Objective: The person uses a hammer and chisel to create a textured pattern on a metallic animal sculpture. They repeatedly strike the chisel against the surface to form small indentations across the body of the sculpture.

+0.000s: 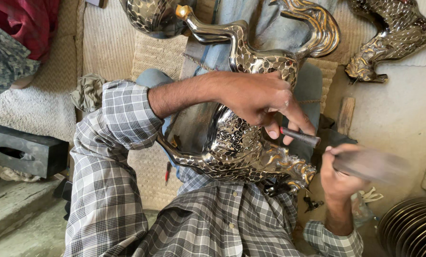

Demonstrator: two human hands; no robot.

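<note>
Here, one engraved metal horse figure point(241, 143) lies across the person's lap, and the left hand point(263, 102) rests on its body with fingers pinched around a single dark chisel point(299, 137) set just beside the figure's mane. The right hand point(341, 176) is clenched on one blurred hammer point(372, 164) near the chisel's end. A second horse figure point(389, 35) lies well apart on the floor, with one grey block point(25, 151) on the other side.

The tool point(372, 165) swung by the right hand point(339, 178) is smeared by motion blur, so its shape cannot be told. The tip of the punch point(299, 136) is hidden behind the left hand's point(260, 97) fingers. A second metal horse point(389, 38) and stacked ribbed discs point(412, 231) are cut off by the picture's edges.
</note>
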